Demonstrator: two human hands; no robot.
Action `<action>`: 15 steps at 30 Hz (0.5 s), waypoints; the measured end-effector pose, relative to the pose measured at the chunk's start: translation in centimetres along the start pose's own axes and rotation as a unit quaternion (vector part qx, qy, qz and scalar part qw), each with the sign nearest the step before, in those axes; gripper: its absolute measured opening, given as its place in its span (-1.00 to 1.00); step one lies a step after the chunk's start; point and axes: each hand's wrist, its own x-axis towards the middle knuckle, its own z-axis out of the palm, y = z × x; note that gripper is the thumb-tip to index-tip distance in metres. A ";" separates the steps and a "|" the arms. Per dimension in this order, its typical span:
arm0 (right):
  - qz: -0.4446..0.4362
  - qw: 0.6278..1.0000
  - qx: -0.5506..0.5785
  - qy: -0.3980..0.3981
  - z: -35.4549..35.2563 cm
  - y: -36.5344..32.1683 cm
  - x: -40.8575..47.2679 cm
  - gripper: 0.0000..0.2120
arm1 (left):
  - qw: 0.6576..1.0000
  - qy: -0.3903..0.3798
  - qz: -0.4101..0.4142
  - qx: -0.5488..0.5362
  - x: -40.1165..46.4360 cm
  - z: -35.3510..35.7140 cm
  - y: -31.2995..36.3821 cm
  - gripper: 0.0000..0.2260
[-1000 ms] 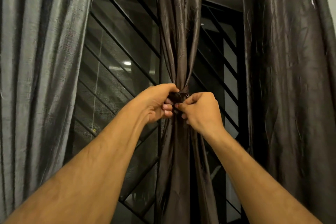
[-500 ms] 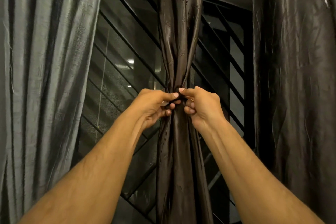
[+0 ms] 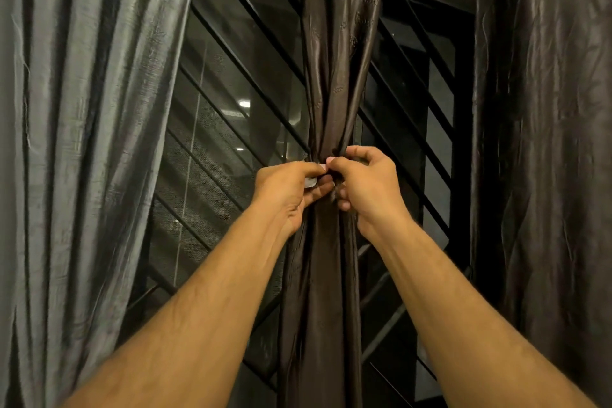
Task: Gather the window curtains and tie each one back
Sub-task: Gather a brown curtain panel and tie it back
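A dark brown satin curtain (image 3: 334, 53) hangs in the middle of the window, gathered into a narrow bundle and pinched in at its waist. My left hand (image 3: 291, 192) and my right hand (image 3: 367, 185) meet at that waist, fingers curled, thumbs and fingertips pinching the tie band (image 3: 311, 181) that wraps the bundle. Only a small pale bit of the band shows between my left fingers; the rest is hidden by both hands. Below the hands the curtain falls straight down.
A grey curtain (image 3: 82, 142) hangs loose on the left. Another dark brown curtain (image 3: 543, 142) hangs loose on the right. Behind them stands a black window grille (image 3: 231, 83) with diagonal bars and mesh, lights reflected in the glass.
Both hands stay at the curtain's waist, shifting from slightly below the knot up onto it. My fingers have worked closer together, thumbs now meeting on the tie. The view has tilted a little.
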 end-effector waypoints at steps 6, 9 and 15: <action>-0.125 0.963 -0.217 0.101 0.6 0.8 0.3 -0.75 | 0.999 -0.011 0.002 -0.038 -0.7 0.2 -0.7 -0.90; -0.135 0.957 -0.223 0.126 -0.1 0.8 0.0 -0.88 | 0.999 -0.008 0.008 -0.053 -0.6 -0.4 -0.6 -0.83; -0.097 0.985 -0.141 0.032 -1.0 -0.4 -0.3 -0.91 | 0.997 -0.062 -0.005 -0.037 -0.5 -1.8 0.2 -0.57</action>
